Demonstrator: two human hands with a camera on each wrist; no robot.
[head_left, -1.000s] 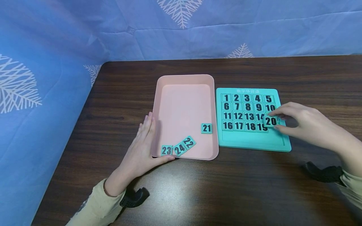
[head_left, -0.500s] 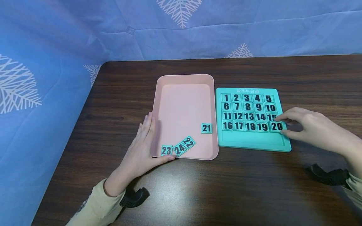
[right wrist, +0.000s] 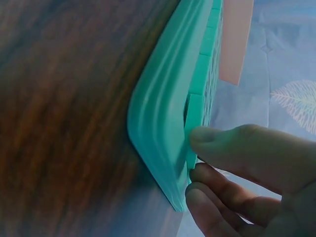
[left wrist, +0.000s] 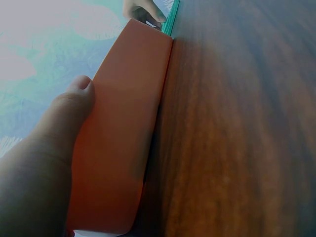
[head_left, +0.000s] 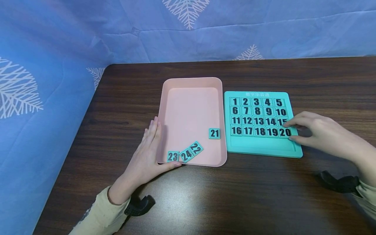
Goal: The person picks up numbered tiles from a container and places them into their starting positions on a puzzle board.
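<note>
My right hand [head_left: 320, 133] pinches the green tile numbered 20 [head_left: 285, 132] between thumb and fingers, at the right end of the fourth row on the turquoise number board [head_left: 258, 147]. In the right wrist view, the thumb lies on the near edge of that tile [right wrist: 193, 116]. Tiles 1 to 19 sit in ordered rows; a finger partly covers the 15 tile [head_left: 282, 121]. My left hand [head_left: 145, 156], fingers straight, rests along the left side and front corner of the pink tray [head_left: 191, 107]. Its thumb presses the tray wall [left wrist: 118, 118] in the left wrist view.
Inside the tray lie the loose 21 tile [head_left: 214, 133], 22 tile [head_left: 196, 148], 23 tile [head_left: 173, 156] and 24 tile [head_left: 186, 155]. Tray and board stand side by side on a dark wooden table [head_left: 205, 202]. A blue patterned cloth [head_left: 141, 29] hangs behind and at left.
The right hand has brought tile 20 down from over the third row to the fourth row, then slid it left against tile 19. The left hand and tray have stayed still.
</note>
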